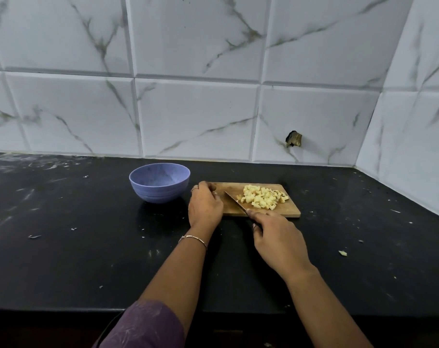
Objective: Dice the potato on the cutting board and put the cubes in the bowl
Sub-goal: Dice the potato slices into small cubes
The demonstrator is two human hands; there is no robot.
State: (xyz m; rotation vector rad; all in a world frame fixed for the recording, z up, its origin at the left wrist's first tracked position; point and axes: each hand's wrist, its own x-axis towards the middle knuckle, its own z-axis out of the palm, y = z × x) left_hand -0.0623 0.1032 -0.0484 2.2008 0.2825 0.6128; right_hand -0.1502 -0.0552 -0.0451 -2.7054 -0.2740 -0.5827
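Observation:
A pile of pale yellow potato cubes (263, 197) lies on the right half of the wooden cutting board (286, 212). My right hand (278, 238) grips the handle of a knife (234, 200), and its blade lies across the board just left of the cubes. My left hand (204, 205) rests on the board's left end with its fingers curled over the edge; what they hold, if anything, is hidden. The purple bowl (159, 183) stands left of the board with nothing visible in it.
The board and bowl sit on a black counter (75, 222) flecked with white scraps. A stray potato bit (342, 253) lies at the right. A marble-tiled wall runs behind and along the right side, with a dark hole (293, 139) in one tile.

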